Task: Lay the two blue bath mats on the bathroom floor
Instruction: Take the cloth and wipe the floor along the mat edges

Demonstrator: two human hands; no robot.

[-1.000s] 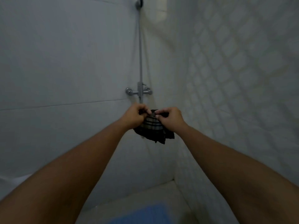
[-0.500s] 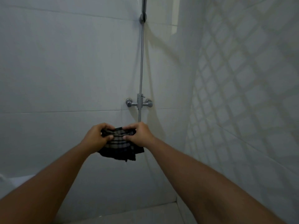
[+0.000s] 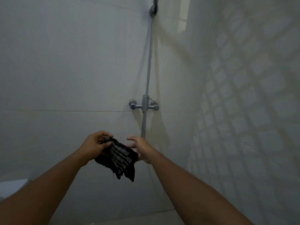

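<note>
**Dark cloth held before a shower wall**

Two bare arms reach toward a white tiled wall. The left hand [image 3: 95, 143] is closed on one end of a dark checked cloth [image 3: 119, 157], which droops down and to the right — its lower corners hanging free. The right hand [image 3: 140, 146] is spread, fingers loose, its palm just beside or touching the cloth's far edge; which, the blur hides. Behind them stand a metal shower valve [image 3: 144, 105] and its riser pipe [image 3: 149, 62]. The blue bath mats lie outside the view — only a strip of pale floor [image 3: 162, 218] shows.
</note>
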